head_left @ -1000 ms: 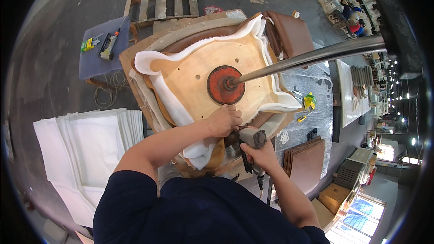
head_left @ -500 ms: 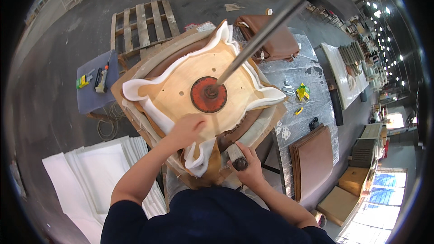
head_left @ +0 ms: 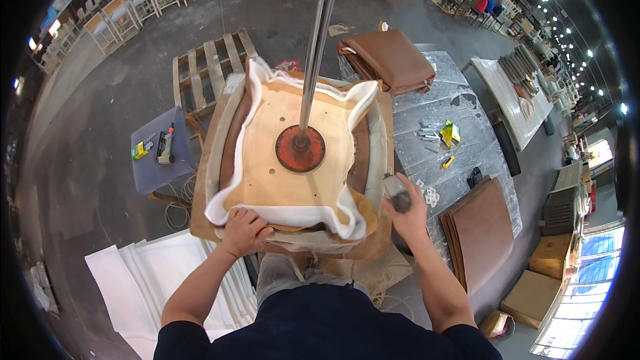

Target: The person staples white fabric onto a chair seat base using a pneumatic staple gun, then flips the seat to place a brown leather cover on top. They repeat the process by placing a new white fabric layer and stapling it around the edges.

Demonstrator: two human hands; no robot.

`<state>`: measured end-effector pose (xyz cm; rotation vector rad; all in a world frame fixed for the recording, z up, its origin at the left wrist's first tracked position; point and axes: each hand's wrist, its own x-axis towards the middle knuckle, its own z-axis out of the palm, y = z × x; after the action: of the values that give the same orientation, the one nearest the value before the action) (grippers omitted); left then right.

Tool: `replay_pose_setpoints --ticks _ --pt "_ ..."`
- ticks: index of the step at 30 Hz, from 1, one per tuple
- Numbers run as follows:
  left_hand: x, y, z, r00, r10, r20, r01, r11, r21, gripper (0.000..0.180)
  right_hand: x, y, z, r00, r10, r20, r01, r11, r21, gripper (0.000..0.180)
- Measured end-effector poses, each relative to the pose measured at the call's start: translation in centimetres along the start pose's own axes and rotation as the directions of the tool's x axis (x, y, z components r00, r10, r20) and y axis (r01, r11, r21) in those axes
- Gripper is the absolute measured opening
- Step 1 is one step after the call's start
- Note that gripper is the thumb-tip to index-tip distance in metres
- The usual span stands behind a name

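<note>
A square plywood seat panel (head_left: 260, 187) lies in front of me, edged by white padding (head_left: 300, 215) and a brown cover (head_left: 359, 160). A red round press plate (head_left: 288, 158) on a steel rod (head_left: 311, 70) bears down on its middle. My left hand (head_left: 245, 230) is closed over the near-left edge of the padding; the fingertips' exact grip is partly hidden. Off the panel's right side, my right hand (head_left: 411, 210) is wrapped round a pale grey tool with a dark rounded end (head_left: 401, 201); its kind cannot be made out.
To the right, a film-covered table (head_left: 433, 120) bears folded brown leather (head_left: 393, 60), brown sheets (head_left: 481, 227), staple strips and a yellow cutter (head_left: 448, 161). Left are a blue-topped stool (head_left: 150, 177) with a staple gun (head_left: 166, 147), a wooden pallet (head_left: 193, 80) and white sheets (head_left: 143, 280).
The seat panel has turned under the press plate. My left hand has come down from above the wood to the near edge. My right hand has moved right with the grey tool.
</note>
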<state>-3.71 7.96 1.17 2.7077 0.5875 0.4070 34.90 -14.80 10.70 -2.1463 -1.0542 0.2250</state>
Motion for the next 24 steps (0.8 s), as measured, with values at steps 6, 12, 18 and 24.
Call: replay_pose_setpoints --ticks 6,12,18,24 --pt "-0.1 4.9 3.6 0.985 -0.120 -0.127 0.108 0.989 -0.096 0.016 -7.5 -0.4 -2.8 0.939 0.259 0.225 -0.339 0.796 0.502 0.071" --pt "2.8 7.4 5.0 0.993 -0.115 -0.032 0.106 0.973 -0.205 0.016 -11.8 1.4 1.6 0.945 0.082 0.316 -0.211 0.892 0.400 0.073" --pt "10.8 11.6 9.0 0.995 0.021 0.101 -0.001 0.981 -0.193 0.023 -11.2 0.3 2.2 0.923 0.003 0.386 -0.140 0.934 0.329 0.075" --pt "12.8 10.6 9.2 0.948 0.068 0.311 -0.025 0.990 -0.138 0.026 -11.0 -0.4 3.3 0.908 0.138 0.396 -0.282 0.900 0.333 0.074"
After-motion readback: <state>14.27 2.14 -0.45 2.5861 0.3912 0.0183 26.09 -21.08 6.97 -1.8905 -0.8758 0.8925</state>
